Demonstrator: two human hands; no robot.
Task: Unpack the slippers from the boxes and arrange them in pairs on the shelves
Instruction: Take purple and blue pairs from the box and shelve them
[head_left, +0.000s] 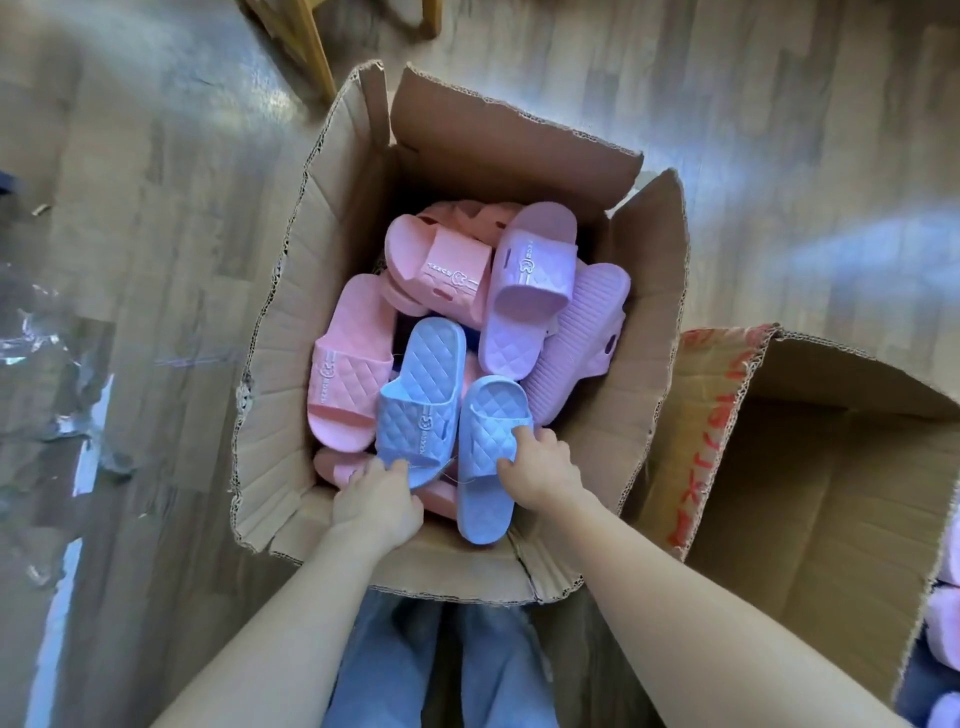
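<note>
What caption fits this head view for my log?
Left hand grips the left blue slipper, right hand the right blue slipper, above pink slippers and purple slippers in an open cardboard box.

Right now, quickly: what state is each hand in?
Left hand: grips a blue slipper.
Right hand: grips the other blue slipper.

You've got red scrawl on the right box flap, unreadable; embossed strap lettering on the slippers too small to read.
</note>
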